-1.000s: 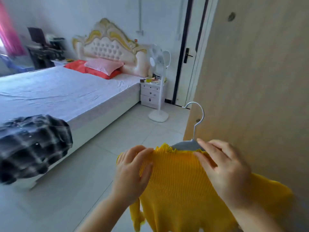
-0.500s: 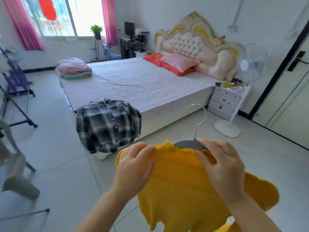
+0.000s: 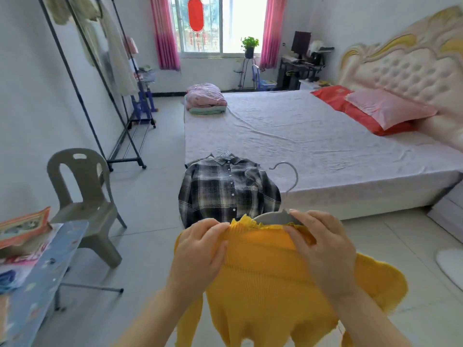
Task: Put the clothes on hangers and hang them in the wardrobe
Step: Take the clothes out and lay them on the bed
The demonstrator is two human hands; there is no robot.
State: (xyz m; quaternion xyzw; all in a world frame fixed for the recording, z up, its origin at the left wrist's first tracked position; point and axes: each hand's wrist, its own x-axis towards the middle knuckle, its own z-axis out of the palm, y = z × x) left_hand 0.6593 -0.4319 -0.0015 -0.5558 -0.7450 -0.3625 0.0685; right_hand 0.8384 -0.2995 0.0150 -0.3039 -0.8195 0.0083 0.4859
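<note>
Both forearms reach up from the near edge of the view, and the hands meet at chest height over a yellow sweater (image 3: 263, 284). The left hand (image 3: 200, 249) grasps the sweater's left shoulder, its fingers curled over the top fold and its thumb pressed against the near side of the knit. The right hand (image 3: 323, 251) grasps the right shoulder, with its fingers bent over the knit and the grey body of a hanger (image 3: 274, 217) and its thumb on the near side.

The sweater hangs between the hands, in the air above the floor and near the foot corner of the bed (image 3: 313, 141). Its hem runs off the near edge. Most of the hanger is hidden inside the sweater, and only the grey middle and the metal hook above the neckline show.

Just beyond the hands, a plaid shirt (image 3: 229, 194) drapes over the bed's near corner, its lower part hidden behind the hands and sweater. Thin metal hooks show at its collar, too small to count.

On the far left stands a clothes rack (image 3: 100, 83) with pale garments, its top cut off. Near it is a plastic chair (image 3: 82, 196).
</note>
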